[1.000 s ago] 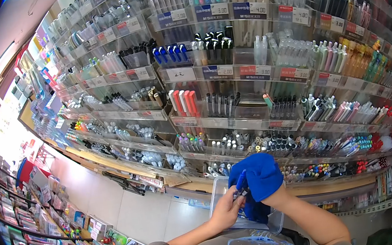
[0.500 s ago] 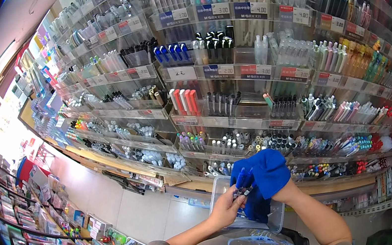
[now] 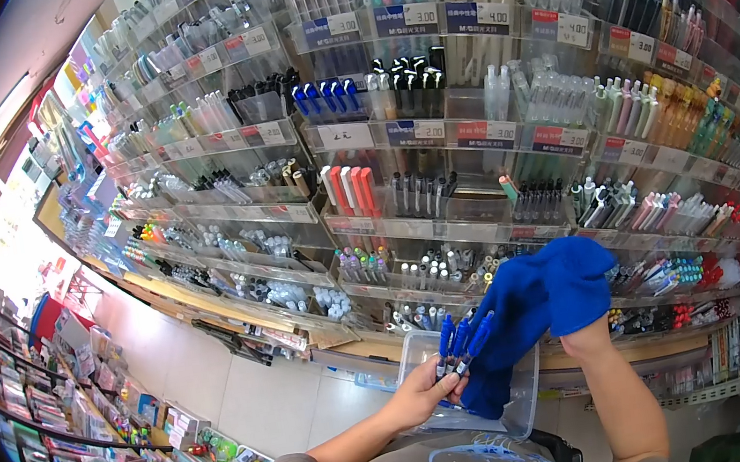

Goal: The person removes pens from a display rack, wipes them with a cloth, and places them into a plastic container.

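Several blue pens stand up from the closed fingers of my left hand, bunched side by side with their blue tops raised. A blue cloth covers my right hand; just the wrist edge shows, and the fingers are hidden under the fabric. The cloth is lifted with this hand, and its long end hangs down to the left, behind the pens. Beneath both hands is a clear plastic bin, held near my body, with the cloth's lower end reaching into it.
Tiered clear shelves full of pens and price tags rise close in front. A wooden ledge runs under them. A rack of packaged goods stands at left, beside the tiled floor.
My right hand has moved up and right, drawing the cloth away from the pens. The pens in my left hand now stand more upright and fanned apart.
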{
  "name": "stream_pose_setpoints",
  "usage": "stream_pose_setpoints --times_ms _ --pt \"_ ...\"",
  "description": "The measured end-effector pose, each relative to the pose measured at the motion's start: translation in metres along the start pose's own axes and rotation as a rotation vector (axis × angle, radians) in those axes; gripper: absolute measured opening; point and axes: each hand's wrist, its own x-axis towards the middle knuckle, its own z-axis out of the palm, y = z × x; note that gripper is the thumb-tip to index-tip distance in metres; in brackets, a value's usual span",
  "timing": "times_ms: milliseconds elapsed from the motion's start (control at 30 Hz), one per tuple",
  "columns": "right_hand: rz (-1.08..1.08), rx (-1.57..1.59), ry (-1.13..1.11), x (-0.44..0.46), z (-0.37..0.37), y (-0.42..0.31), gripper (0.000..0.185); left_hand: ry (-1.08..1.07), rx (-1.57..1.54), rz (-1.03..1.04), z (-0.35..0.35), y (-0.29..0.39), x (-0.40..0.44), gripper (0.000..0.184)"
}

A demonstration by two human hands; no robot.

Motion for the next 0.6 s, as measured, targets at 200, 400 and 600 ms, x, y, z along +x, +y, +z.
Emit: stream_pose_setpoints --times_ms 200,400,600 --pt "0.133 -0.213 -0.364 -0.009 0.018 -0.017 0.013 -0.092 0.181 0.039 0.001 0.001 0.002 0.013" --pt "0.405 0.627 0.015 -0.005 -0.008 -0.005 0.022 -0.334 1.080 0.145 -0.006 0.032 -0.002 0.021" --pt "-0.186 0.651 0.179 0.016 -0.072 -0.079 0.041 -0.485 1.728 -0.143 -0.008 0.002 0.004 0.032"
